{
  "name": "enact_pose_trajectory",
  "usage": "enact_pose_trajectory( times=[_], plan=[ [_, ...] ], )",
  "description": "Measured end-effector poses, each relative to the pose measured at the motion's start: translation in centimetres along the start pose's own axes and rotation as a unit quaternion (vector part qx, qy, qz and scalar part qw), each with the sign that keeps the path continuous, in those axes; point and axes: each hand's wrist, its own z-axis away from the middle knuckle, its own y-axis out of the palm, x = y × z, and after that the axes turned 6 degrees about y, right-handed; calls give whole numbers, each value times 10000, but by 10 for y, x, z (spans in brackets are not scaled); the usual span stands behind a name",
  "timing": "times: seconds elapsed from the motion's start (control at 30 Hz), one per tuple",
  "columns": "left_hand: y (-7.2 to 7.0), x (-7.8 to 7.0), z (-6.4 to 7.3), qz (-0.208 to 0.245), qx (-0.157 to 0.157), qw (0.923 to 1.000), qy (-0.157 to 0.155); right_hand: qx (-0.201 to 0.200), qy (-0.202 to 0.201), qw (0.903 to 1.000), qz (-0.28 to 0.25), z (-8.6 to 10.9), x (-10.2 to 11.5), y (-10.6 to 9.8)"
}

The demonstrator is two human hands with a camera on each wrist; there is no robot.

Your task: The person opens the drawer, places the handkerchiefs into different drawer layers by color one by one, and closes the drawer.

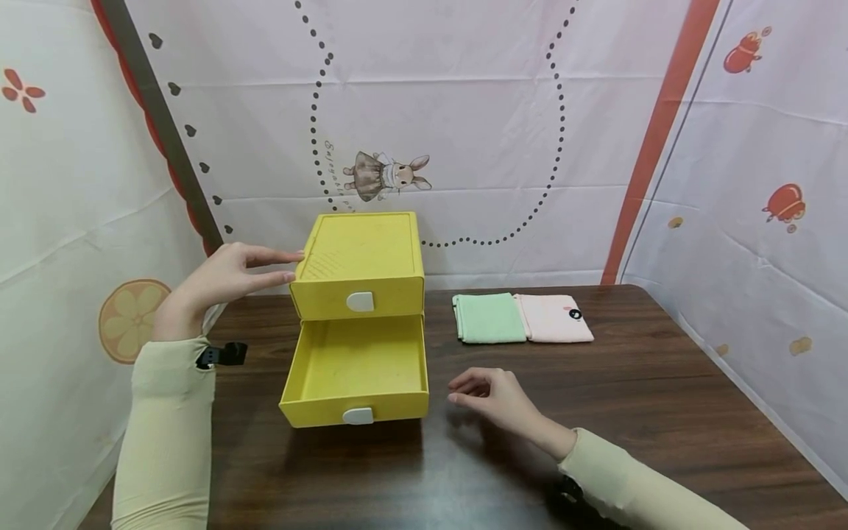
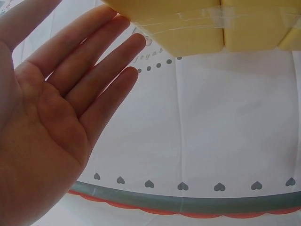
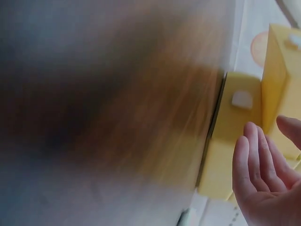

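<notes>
Right hand (image 1: 500, 400), fingers relaxed, empty, extended lower drawer (image 1: 397, 407) just beside at nine o'clock, left hand (image 1: 225, 276), fingers straight, touching yellow drawer unit (image 1: 361, 246) at three o'clock, green cloth (image 1: 490, 319) at right hand's twelve o'clock, pink cloth (image 1: 551, 320) at one

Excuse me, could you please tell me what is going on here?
A person's left hand is touching the left side of a yellow drawer unit, whose lower drawer is open while the upper one is closed. The right hand is beside the open drawer, holding nothing. Farther back on the table, a green cloth and a pink cloth lie folded side by side.
</notes>
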Motion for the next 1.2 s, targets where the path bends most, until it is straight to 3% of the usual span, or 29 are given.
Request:
enact_pose_trajectory(
  times=[0.33,0.97,1.2],
  plan=[
    [0,-2,1,17,39,10000,-64,-12,329,9993,190,-15,-20,-19],
    [0,-2,0,44,2,10000,-15,-218,968,9944,-353,-34,-49,-54],
    [0,-1,0,33,-3,10000,11,-323,1007,9928,-554,-34,-33,-68]
  ],
)
